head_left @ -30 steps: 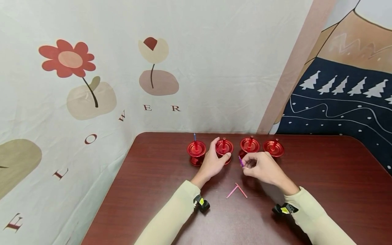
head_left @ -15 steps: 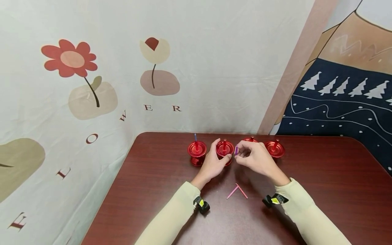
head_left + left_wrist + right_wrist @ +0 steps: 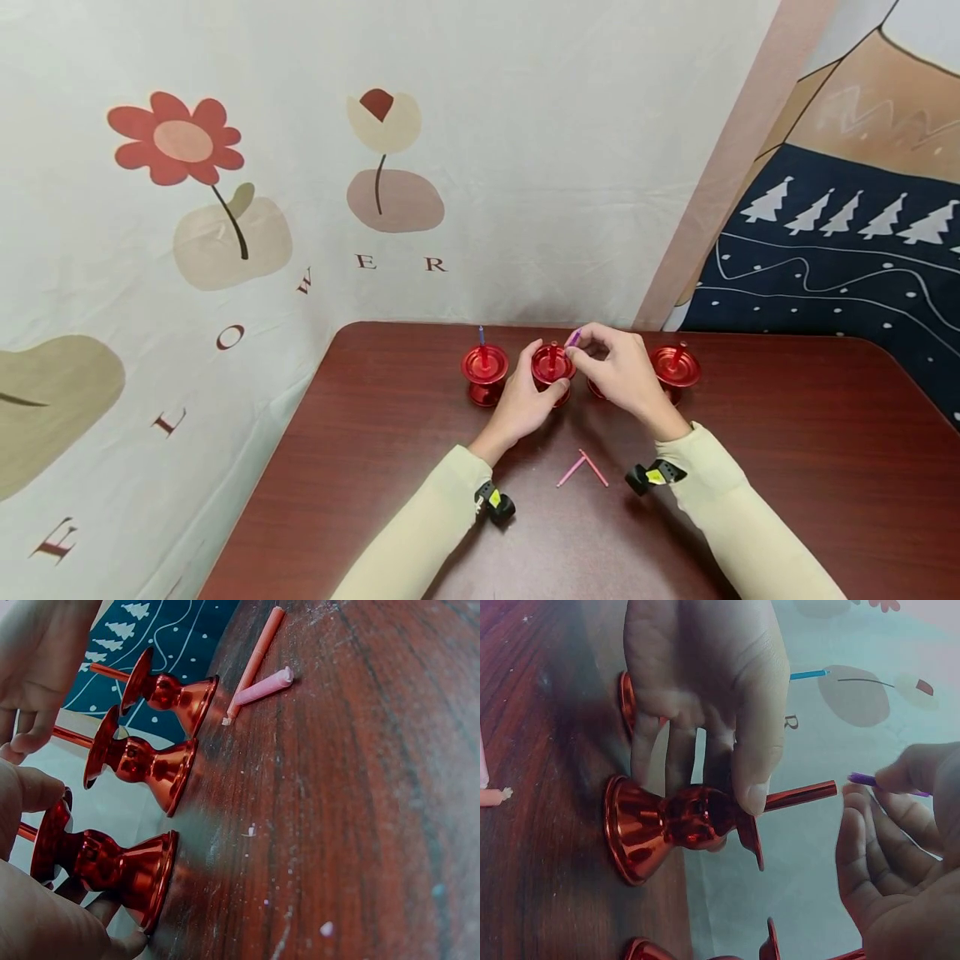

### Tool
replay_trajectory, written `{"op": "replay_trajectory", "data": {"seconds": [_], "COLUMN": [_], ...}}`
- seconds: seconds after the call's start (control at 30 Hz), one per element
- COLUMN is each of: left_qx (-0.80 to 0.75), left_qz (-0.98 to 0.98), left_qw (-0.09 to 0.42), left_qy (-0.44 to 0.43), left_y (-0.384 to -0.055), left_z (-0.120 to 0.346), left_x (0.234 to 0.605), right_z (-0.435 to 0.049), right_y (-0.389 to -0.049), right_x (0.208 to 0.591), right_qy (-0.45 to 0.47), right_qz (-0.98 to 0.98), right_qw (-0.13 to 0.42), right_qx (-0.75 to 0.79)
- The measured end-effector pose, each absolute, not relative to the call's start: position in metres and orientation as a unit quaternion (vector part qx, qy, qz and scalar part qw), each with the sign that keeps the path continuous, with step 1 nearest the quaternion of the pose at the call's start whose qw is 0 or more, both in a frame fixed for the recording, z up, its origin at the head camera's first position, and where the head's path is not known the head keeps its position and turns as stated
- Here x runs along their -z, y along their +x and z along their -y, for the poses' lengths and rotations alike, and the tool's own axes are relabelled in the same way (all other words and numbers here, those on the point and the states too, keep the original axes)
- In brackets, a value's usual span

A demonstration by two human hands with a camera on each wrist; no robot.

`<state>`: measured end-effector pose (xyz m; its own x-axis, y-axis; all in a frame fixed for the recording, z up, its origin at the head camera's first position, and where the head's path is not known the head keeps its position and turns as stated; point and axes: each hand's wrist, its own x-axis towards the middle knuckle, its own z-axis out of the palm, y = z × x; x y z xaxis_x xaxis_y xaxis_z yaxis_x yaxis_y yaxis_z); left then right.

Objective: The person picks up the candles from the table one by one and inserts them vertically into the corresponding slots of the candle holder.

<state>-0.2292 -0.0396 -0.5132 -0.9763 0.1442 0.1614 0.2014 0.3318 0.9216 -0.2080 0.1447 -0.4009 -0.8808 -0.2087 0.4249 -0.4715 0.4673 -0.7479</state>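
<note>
My left hand (image 3: 520,404) grips a shiny red candle holder (image 3: 697,814), second from the left, thumb on its dish and fingers round its body. The holder stands upright on the table with a thin tube rising from its dish. In my right hand (image 3: 621,367) a slim purple candle (image 3: 862,779) is pinched between thumb and fingers. In the right wrist view the candle's end points at the tube's open top, a small gap apart. To the left, a blue candle (image 3: 482,335) stands in the leftmost holder (image 3: 484,367).
A third red holder (image 3: 139,761) is mostly hidden behind my right hand in the head view. The rightmost holder (image 3: 676,367) stands beyond it. Nearer me, a pink candle (image 3: 572,472) and a coral candle (image 3: 595,469) lie touching on the brown table (image 3: 360,467).
My right hand has moved left and upward with the purple candle, from in front of the third holder to beside the second one's tube. My left hand keeps its grip on the holder.
</note>
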Motion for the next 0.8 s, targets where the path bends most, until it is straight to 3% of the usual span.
{"op": "replay_trajectory", "data": {"seconds": [0.27, 0.8], "left_qx": [0.555, 0.538], "left_qz": [0.824, 0.835], "left_qw": [0.03, 0.03], "left_qy": [-0.11, -0.11], "left_y": [-0.233, -0.237], "left_z": [0.04, 0.04], "left_x": [0.518, 0.525], "right_z": [-0.138, -0.133], "right_y": [-0.214, -0.22], "right_x": [0.404, 0.406], "right_qy": [0.205, 0.218], "right_qz": [0.819, 0.832], "right_qw": [0.187, 0.218], "right_qx": [-0.503, -0.461]}}
